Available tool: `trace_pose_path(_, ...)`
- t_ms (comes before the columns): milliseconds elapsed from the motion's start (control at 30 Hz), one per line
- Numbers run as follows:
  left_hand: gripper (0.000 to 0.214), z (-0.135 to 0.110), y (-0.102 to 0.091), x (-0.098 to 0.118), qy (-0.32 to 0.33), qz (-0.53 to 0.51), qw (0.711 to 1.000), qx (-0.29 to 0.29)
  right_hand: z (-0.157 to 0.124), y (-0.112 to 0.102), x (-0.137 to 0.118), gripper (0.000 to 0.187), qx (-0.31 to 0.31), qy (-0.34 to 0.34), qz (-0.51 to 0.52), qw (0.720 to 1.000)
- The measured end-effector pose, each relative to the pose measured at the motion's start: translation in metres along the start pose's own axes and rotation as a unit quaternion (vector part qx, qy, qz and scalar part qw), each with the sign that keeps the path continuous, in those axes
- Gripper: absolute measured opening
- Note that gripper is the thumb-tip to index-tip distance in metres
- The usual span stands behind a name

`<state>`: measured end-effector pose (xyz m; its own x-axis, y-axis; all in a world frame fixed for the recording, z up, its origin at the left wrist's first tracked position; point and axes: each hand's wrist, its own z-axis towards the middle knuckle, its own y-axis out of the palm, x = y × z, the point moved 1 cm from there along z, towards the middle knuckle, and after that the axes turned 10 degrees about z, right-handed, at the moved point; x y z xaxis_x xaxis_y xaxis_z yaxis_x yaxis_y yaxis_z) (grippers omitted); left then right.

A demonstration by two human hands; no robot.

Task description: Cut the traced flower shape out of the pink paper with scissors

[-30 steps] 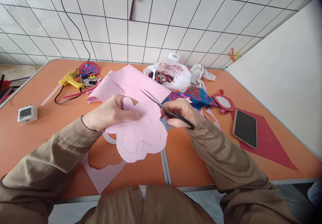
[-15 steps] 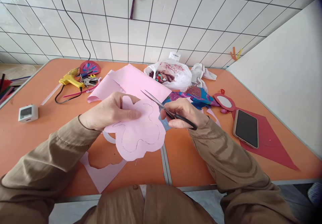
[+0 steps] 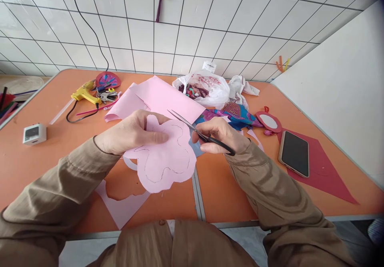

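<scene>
My left hand (image 3: 129, 133) pinches a pink paper cut-out (image 3: 165, 161) with a pencilled flower outline, holding it above the orange table (image 3: 36, 163). My right hand (image 3: 220, 135) grips black-handled scissors (image 3: 198, 131); the blades point up-left and lie at the cut-out's upper right edge. A pink paper offcut (image 3: 121, 207) lies on the table below the cut-out. More pink sheets (image 3: 159, 97) lie just behind my hands.
A phone (image 3: 294, 153) rests on a red paper sheet (image 3: 324, 171) at the right. A white plastic bag (image 3: 207, 89), cloth and colourful craft pieces sit at the back. At the left are a yellow glue gun (image 3: 82, 93), keys (image 3: 105, 97) and a small white device (image 3: 34, 133).
The scissor blades have edged slightly along the top of the cut-out. Both hands keep nearly the same place.
</scene>
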<state>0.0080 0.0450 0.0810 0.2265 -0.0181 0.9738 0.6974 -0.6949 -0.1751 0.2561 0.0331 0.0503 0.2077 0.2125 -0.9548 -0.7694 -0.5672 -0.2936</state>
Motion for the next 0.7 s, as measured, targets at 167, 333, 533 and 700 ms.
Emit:
trace_pose_path(167, 0.014, -0.0002, -0.0006, -0.0006, 0.007, -0.012, 1.0, -0.005, -0.0004, 0.0003, 0.0003, 0.009, 0.003, -0.003, -0.004, 1.0)
trace_pose_path(333, 0.016, 0.0, -0.0007, -0.0012, 0.001, -0.003, 1.0, 0.0, -0.0007, 0.0003, 0.0025, 0.009, -0.001, -0.007, 0.003, 1.0)
trace_pose_path(533, 0.014, 0.0003, 0.0002, 0.0013, -0.002, -0.007, 1.0, 0.001, -0.0007, 0.0013, 0.0006, 0.007, 0.006, 0.002, 0.002, 1.0)
trace_pose_path(700, 0.013, -0.0007, -0.0003, -0.0001, -0.003, -0.009, 1.0, -0.002, -0.0005, 0.0009, 0.0015, 0.009, 0.003, -0.013, 0.005, 1.0)
